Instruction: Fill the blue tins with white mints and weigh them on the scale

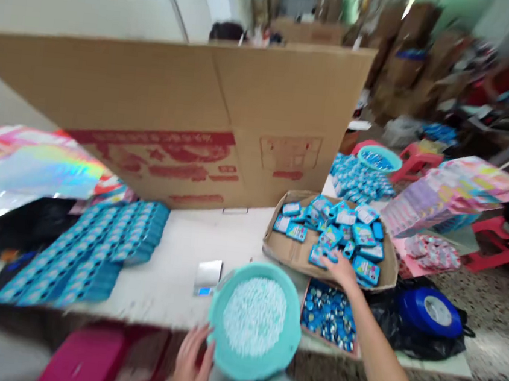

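Note:
My right hand (pixel 341 269) reaches into a shallow cardboard tray (pixel 291 252), its fingers closed on a small blue printed box (pixel 317 256). Many similar blue boxes (pixel 363 233) lie jumbled around it. At the left rim of a turquoise basin (pixel 290 340) is my left hand (pixel 192 360), fingers apart; whether it presses on the rim is hard to tell. Small pale pellets (pixel 254 316) fill the basin's middle. The basin stands at the table's front edge, partly over it.
A small digital scale (pixel 207 277) sits left of the basin. Stacked blue boxes (pixel 136 226) stand farther left. A tall cardboard panel (pixel 253 111) rises behind. A shallow box of blue and shiny small pieces (pixel 330 313) and a blue tape roll (pixel 430 311) are at right.

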### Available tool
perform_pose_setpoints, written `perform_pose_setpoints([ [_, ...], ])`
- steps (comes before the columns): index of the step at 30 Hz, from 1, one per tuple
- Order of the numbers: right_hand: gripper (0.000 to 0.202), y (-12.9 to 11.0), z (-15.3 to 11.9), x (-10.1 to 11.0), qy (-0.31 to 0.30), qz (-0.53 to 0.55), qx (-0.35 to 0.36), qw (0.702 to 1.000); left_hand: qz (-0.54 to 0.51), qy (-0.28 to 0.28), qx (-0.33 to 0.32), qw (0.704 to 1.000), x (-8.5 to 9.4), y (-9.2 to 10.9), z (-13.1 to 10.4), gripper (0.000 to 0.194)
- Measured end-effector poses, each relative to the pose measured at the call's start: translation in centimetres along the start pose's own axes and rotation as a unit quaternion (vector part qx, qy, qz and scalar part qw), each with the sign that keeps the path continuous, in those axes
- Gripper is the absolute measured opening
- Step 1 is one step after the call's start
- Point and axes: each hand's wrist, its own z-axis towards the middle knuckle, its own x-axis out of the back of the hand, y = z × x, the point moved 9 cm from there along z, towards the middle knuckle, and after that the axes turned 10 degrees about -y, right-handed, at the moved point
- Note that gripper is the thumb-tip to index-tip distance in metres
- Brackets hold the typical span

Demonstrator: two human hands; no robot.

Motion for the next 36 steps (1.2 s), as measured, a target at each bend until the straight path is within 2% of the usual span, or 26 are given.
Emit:
perform_pose_setpoints([
  [2, 0.07, -0.4, -2.8, -1.8, -0.037, 0.069, 0.033, 0.996, -0.009, -0.036, -0.02, 0.999, -0.8, 2.4, 0.3, 0.035],
  [4, 0.074, -0.6, -6.0, -5.0, -0.091, 0.127, 0.039, 0.987, -0.019, -0.055, -0.062, 0.996, -1.9, 5.5, 1.2, 0.045],
  [8, 0.076, -0.6, -12.3, -12.9, -0.198, 0.302, -0.002, 0.932, -0.03, -0.107, -0.168, 0.98, -5.3, 11.5, 2.8, 0.11],
  [10, 0.071, -0.6, -14.5, -15.9, -0.227, 0.333, -0.023, 0.915, -0.036, -0.14, -0.203, 0.968, -7.0, 13.2, 3.2, 0.124],
  [12, 0.068, -0.4, -15.7, -17.6, -0.244, 0.301, -0.025, 0.921, -0.054, -0.172, -0.209, 0.961, -8.2, 13.3, 3.7, 0.122],
  [16, 0.064, -0.1, -16.4, -19.2, -0.291, 0.222, -0.01, 0.931, -0.084, -0.252, -0.159, 0.951, -9.0, 9.8, 4.6, 0.084],
  [18, 0.06, 0.0, -16.2, -20.1, -0.323, 0.174, 0.003, 0.93, -0.092, -0.293, -0.138, 0.942, -8.9, 7.6, 4.4, 0.066],
  [20, 0.061, 0.1, -15.4, -21.4, -0.342, 0.12, 0.021, 0.932, -0.102, -0.308, -0.116, 0.939, -8.5, 5.4, 3.8, 0.056],
  [22, 0.06, 0.1, -13.6, -22.6, -0.329, 0.064, 0.048, 0.941, -0.11, -0.287, -0.086, 0.948, -7.5, 3.3, 3.2, 0.051],
  [25, 0.049, 0.0, -9.6, -24.3, -0.28, -0.02, 0.109, 0.954, -0.107, -0.218, -0.048, 0.969, -5.8, 0.5, 2.7, 0.047],
  [27, 0.046, 0.0, -7.0, -25.7, -0.262, -0.064, 0.153, 0.951, -0.099, -0.161, -0.013, 0.982, -4.6, -1.5, 2.4, 0.044],
  [29, 0.047, 0.2, -4.9, -27.5, -0.26, -0.096, 0.19, 0.942, -0.107, -0.132, 0.037, 0.985, -4.1, -3.7, 2.0, 0.042],
  [31, 0.05, 0.5, -3.6, -29.3, -0.259, -0.119, 0.215, 0.934, -0.143, -0.135, 0.099, 0.975, -4.5, -6.0, 1.1, 0.043],
  [33, 0.055, 0.8, -3.1, -31.3, -0.254, -0.132, 0.23, 0.93, -0.191, -0.162, 0.147, 0.957, -5.7, -7.7, -0.1, 0.047],
  [36, 0.061, 0.8, -4.0, -34.2, -0.249, -0.133, 0.242, 0.928, -0.239, -0.202, 0.182, 0.932, -7.3, -8.8, -1.6, 0.051],
])
